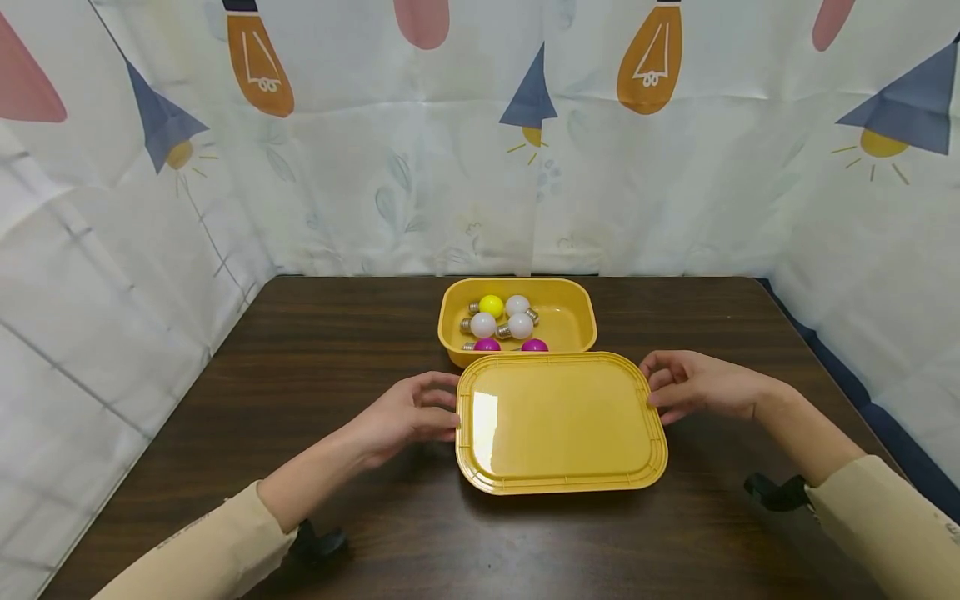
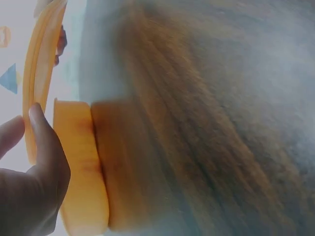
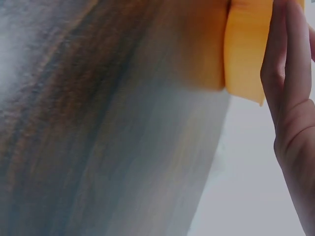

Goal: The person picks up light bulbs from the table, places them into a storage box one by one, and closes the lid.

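Between both hands a yellow plastic lid (image 1: 558, 425) is held up off the table. My left hand (image 1: 408, 417) grips its left edge, thumb nearest me; the left wrist view shows the lid (image 2: 37, 83) raised above the box's height. At the opposite edge, my right hand (image 1: 693, 387) holds the lid between thumb and fingers. Just beyond it stands a matching yellow box (image 1: 573, 325), its front wall partly covered by the lid in the head view. Inside lie a yellow bulb (image 1: 491, 306), several white bulbs (image 1: 483, 325) and magenta bulbs (image 1: 534, 345), the latter partly hidden.
The dark wood-grain table (image 1: 337, 325) carries the box near its back edge. A white patterned curtain (image 1: 330, 192) hangs behind and along both sides. Black wrist mounts (image 1: 776, 492) jut out below the sleeves.
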`<state>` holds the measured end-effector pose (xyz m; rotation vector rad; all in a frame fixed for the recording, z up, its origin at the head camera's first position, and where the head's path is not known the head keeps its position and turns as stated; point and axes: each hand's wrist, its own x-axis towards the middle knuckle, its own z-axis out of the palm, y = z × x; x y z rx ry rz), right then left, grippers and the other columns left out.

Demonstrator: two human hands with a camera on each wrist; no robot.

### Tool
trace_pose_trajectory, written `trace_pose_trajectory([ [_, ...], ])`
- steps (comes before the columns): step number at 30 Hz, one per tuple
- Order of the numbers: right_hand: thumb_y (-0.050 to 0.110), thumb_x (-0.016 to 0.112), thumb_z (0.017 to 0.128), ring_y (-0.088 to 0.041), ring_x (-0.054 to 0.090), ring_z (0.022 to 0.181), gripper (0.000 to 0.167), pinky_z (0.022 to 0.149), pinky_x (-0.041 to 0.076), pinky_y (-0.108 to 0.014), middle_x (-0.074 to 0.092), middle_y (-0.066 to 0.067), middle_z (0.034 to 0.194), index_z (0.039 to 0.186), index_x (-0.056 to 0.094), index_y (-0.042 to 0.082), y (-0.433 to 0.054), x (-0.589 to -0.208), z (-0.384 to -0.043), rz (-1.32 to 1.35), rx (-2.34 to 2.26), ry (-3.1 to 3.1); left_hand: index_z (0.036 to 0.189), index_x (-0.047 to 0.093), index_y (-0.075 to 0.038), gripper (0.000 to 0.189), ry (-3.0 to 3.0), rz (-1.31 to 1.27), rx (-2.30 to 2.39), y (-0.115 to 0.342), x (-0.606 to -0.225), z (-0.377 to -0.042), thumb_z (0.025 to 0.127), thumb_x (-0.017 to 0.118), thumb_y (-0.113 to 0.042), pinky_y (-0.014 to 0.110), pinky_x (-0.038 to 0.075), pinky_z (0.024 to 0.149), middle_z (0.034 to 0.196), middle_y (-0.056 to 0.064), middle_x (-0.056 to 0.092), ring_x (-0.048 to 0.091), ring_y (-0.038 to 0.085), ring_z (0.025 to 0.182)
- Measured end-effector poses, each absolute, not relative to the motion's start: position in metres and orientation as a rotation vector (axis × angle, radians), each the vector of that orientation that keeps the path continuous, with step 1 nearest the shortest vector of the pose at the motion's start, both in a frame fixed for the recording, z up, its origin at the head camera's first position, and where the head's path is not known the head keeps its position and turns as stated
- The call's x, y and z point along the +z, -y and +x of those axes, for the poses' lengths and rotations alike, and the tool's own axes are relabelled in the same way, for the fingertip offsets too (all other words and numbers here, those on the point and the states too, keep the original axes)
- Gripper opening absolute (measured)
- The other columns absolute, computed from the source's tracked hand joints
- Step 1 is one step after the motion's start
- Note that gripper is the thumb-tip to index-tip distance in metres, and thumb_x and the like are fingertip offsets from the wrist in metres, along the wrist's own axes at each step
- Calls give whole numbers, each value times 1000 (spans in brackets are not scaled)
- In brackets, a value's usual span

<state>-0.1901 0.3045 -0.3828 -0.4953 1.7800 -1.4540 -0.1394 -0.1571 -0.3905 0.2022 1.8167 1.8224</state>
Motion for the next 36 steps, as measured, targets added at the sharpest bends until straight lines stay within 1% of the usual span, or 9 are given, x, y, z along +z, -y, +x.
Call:
trace_pose_trajectory([
  [6,2,58,104,-35,69,107,34,92,57,-51,66,-22,120,133,42,-8,-303,-375,-194,-498,-1527,-1826,148,42,8,59,-1814,197,1871,159,-386,-145,98,70,-5,41,57,95,133,21,62,69,26,107],
  [13,3,56,105,-33,69,106,36,92,57,-47,67,-20,119,136,40,-8,-300,-369,-201,-485,-1600,-1856,147,45,10,52,-1796,147,1962,158,-381,-155,101,65,-5,38,56,96,130,18,65,69,20,108],
  [17,3,56,106,-32,70,105,37,92,58,-46,67,-19,119,136,39,-9,-299,-366,-204,-492,-1625,-1864,149,43,9,54,-1778,156,1971,159,-376,-160,101,64,-3,40,58,94,130,16,65,69,21,106],
  [22,5,59,105,-29,71,105,43,91,58,-43,69,-16,118,140,38,-10,-296,-364,-206,-417,-1641,-1930,150,39,8,57,-1750,161,1976,158,-371,-166,99,63,1,44,58,92,128,15,64,70,22,104],
  [26,10,63,104,-25,71,107,50,92,58,-39,69,-12,122,144,40,-11,-291,-363,-209,-321,-1665,-2005,151,38,7,57,-1770,149,1980,159,-369,-173,100,62,0,41,58,92,128,15,63,71,22,102],
  [30,14,63,105,-21,70,109,55,93,58,-36,67,-9,127,147,40,-11,-288,-361,-212,-291,-1682,-2043,153,35,6,57,-1769,161,1987,161,-367,-182,103,61,-2,40,57,94,130,16,62,71,20,103],
  [36,13,62,105,-20,70,108,57,92,58,-35,66,-8,128,150,37,-10,-285,-358,-216,-283,-1692,-2044,155,32,8,57,-1740,170,2020,162,-369,-195,105,58,-3,37,57,95,131,15,62,71,18,103],
])
